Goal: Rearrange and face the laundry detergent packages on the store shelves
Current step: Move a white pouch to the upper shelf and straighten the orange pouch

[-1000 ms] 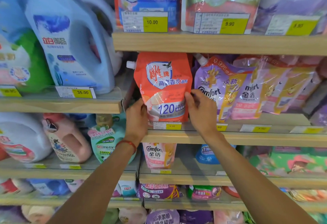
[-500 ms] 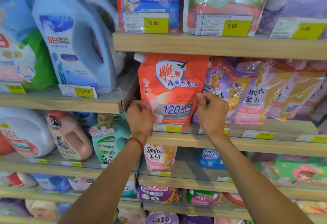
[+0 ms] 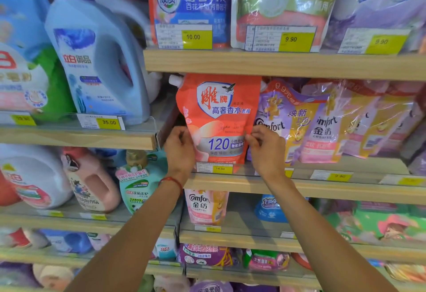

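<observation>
Two hands, left hand point(image 3: 180, 150) and right hand point(image 3: 267, 150), pinch the floppy orange-red plastic pouch point(image 3: 219, 112) mid-frame; released leaning, it may slump off the wooden shelf point(image 3: 322, 190).

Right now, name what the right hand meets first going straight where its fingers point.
The orange pouch: the right hand pinches its right edge, fingers aimed left across its front; depth is unclear.

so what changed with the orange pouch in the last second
The orange pouch was pulled flatter and squarer to the front. The right hand slid from the pouch's face out to its right edge; the left hand kept pinching the left edge. The pouch stayed on its shelf, and the Comfort pouches beside it did not move.
</observation>
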Demonstrator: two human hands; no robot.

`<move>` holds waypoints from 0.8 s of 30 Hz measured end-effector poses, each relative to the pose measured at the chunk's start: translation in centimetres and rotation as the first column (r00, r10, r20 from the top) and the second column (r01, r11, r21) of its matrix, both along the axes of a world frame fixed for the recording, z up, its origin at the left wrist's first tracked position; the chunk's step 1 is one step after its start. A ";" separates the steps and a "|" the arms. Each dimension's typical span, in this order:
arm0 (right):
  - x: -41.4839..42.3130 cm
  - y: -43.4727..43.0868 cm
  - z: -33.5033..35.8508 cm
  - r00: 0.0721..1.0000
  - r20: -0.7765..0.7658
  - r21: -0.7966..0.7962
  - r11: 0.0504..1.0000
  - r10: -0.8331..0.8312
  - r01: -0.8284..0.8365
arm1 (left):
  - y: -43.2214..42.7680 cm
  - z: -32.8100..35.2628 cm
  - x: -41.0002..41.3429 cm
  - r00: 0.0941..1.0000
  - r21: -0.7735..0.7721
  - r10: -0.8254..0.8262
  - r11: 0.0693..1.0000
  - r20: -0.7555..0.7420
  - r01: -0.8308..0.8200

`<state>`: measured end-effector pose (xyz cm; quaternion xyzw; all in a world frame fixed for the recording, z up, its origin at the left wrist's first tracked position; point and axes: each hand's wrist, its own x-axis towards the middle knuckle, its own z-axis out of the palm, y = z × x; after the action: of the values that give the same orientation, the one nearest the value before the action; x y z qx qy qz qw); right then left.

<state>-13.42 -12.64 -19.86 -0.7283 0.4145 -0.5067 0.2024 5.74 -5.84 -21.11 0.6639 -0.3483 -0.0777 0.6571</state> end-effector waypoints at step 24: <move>0.7 1.6 -1.1 0.997 0.021 0.105 0.992 -0.074 0.072 | 1.6 0.4 0.6 0.936 -0.036 -0.339 0.941 -0.098 0.337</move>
<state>-12.70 -11.08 -20.99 -0.6948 0.4643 -0.5003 0.2268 6.37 -4.28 -20.67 0.5833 -0.4236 -0.2204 0.6571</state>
